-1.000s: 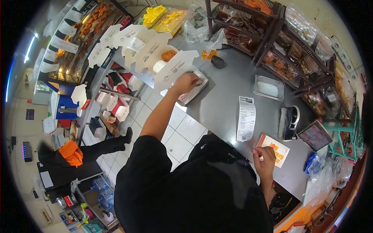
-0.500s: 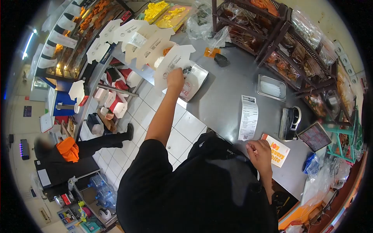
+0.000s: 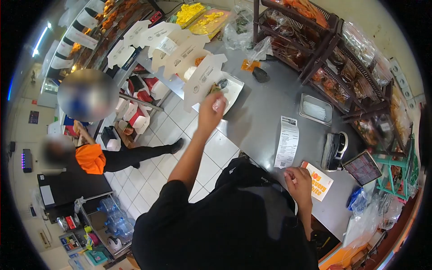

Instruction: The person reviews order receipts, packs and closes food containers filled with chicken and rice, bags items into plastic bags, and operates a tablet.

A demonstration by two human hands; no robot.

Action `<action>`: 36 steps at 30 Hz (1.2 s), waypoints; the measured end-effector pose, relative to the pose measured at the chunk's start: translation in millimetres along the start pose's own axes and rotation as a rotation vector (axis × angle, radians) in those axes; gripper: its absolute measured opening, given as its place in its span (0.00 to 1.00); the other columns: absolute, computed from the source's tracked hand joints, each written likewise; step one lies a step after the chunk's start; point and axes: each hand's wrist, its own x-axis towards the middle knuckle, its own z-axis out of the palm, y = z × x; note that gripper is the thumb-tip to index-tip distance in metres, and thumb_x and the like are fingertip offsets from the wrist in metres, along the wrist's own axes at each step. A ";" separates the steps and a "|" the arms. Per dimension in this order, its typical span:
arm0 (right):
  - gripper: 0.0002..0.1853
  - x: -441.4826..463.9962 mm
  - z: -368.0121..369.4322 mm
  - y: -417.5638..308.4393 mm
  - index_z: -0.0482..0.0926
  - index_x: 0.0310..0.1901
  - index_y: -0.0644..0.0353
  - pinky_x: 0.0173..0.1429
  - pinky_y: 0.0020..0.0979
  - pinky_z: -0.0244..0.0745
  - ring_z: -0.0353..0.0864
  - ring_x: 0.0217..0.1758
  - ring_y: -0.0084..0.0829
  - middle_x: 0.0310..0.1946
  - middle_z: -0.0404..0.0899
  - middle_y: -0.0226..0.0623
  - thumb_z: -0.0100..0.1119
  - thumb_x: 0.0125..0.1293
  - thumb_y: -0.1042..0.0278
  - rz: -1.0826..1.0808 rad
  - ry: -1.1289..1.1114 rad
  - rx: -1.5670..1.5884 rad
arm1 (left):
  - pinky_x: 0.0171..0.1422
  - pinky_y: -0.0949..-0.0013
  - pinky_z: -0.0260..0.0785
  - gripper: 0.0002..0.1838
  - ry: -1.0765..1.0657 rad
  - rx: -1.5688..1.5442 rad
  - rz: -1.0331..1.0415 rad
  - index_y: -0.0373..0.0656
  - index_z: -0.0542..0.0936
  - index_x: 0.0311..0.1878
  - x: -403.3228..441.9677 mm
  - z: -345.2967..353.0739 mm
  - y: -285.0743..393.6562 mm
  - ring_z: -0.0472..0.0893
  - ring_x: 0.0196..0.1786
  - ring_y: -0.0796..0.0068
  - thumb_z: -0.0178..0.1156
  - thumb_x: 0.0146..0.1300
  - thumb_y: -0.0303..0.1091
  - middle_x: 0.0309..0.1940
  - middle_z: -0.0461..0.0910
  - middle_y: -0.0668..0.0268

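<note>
My left hand point(image 3: 211, 111) is over the near edge of an open white box point(image 3: 233, 92), fingers bent together. Something pale with red marks shows at its fingertips; whether it is held is unclear. A dark round item and a greenish one lie in the box, beside its raised lid point(image 3: 204, 80). My right hand point(image 3: 299, 183) is curled at the counter's front edge, beside an orange-lettered card point(image 3: 318, 182) and just below a long printed receipt point(image 3: 286, 142). What its closed fingers hold, if anything, is hidden.
More open boxes point(image 3: 180, 57) with food stand behind the lid. On the grey counter point(image 3: 256, 112) are a metal tray point(image 3: 316, 109), a dark pouch point(image 3: 260, 74) and a tablet point(image 3: 362, 167). Dark racks point(image 3: 330, 83) line the back. A person in orange point(image 3: 90, 158) is at the left.
My left hand has drawn back from the lid toward the box's near edge. My right hand has shifted slightly left and stays curled. The person in orange has leaned toward the shelves.
</note>
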 end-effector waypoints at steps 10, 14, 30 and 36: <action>0.09 6.3 4.8 7.4 0.81 0.41 0.60 0.44 0.40 0.71 0.78 0.33 0.40 0.26 0.79 0.37 0.68 0.61 0.69 -0.052 -0.068 0.027 | 0.44 0.69 0.75 0.13 -0.661 -0.262 -0.392 0.34 0.84 0.45 -168.7 18.3 24.1 0.83 0.37 0.75 0.59 0.73 0.36 0.34 0.86 0.60; 0.09 14.2 3.8 4.8 0.82 0.41 0.59 0.44 0.40 0.70 0.78 0.33 0.40 0.27 0.79 0.36 0.68 0.60 0.69 -0.087 -0.104 0.024 | 0.42 0.69 0.76 0.15 -0.572 -0.257 -0.424 0.34 0.84 0.46 -177.1 12.8 21.8 0.83 0.36 0.75 0.58 0.74 0.38 0.33 0.86 0.60; 0.08 26.4 12.6 0.1 0.83 0.40 0.58 0.45 0.40 0.70 0.79 0.35 0.39 0.28 0.81 0.36 0.68 0.61 0.67 -0.105 -0.136 0.007 | 0.51 0.57 0.76 0.27 0.469 0.154 -0.689 0.34 0.74 0.62 -97.3 73.8 -96.5 0.82 0.42 0.53 0.62 0.68 0.45 0.46 0.81 0.52; 0.08 43.2 16.9 -7.1 0.83 0.39 0.59 0.42 0.38 0.71 0.78 0.30 0.36 0.25 0.79 0.34 0.68 0.59 0.70 -0.182 -0.078 0.015 | 0.53 0.47 0.73 0.20 0.392 0.311 -0.801 0.32 0.82 0.47 -29.8 63.7 -132.8 0.82 0.47 0.37 0.48 0.71 0.41 0.40 0.81 0.37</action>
